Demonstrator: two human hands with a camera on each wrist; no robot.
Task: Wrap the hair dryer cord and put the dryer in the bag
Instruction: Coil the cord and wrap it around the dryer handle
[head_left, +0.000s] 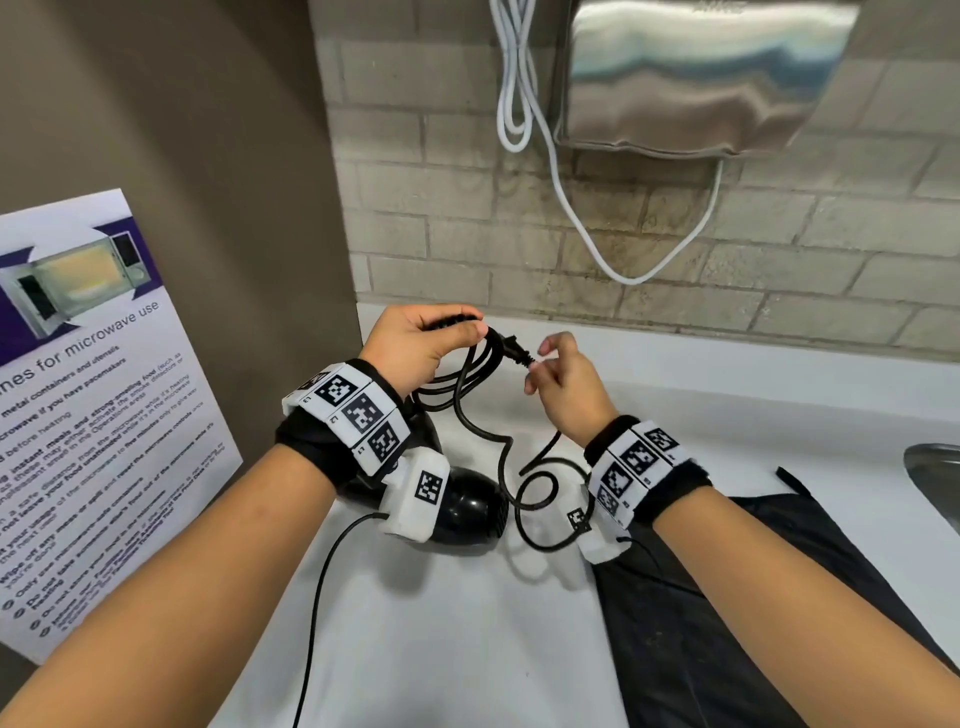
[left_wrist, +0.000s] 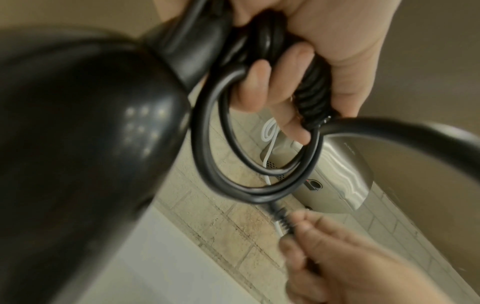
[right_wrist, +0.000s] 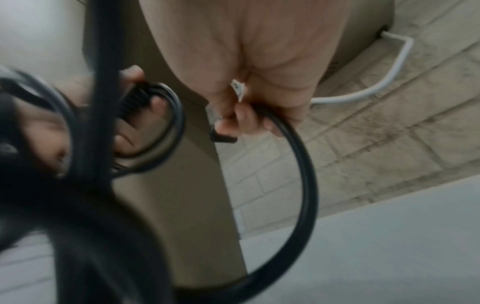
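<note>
Below my left hand (head_left: 415, 345), which is gripping the coiled cord (head_left: 470, 387), slack is hanging (bag (head_left: 727, 597) waiting); my right hand (head_left: 563, 382) is pinching the plug (head_left: 519, 353).

The hair dryer (head_left: 467, 512) lies on the counter (head_left: 441, 623), left of the bag (head_left: 727, 623).

hair dryer (head_left: 467, 512): handle hidden behind left wrist bands | bag (head_left: 727, 597): cut off by bottom edge, opening not visible | plug (right_wrist: 221, 121): mostly covered by right hand (right_wrist: 254, 72) fingers | sink (head_left: 935, 478): cropped at right edge | right-wrist view: foreground cord (right_wrist: 298, 164) blurred
</note>
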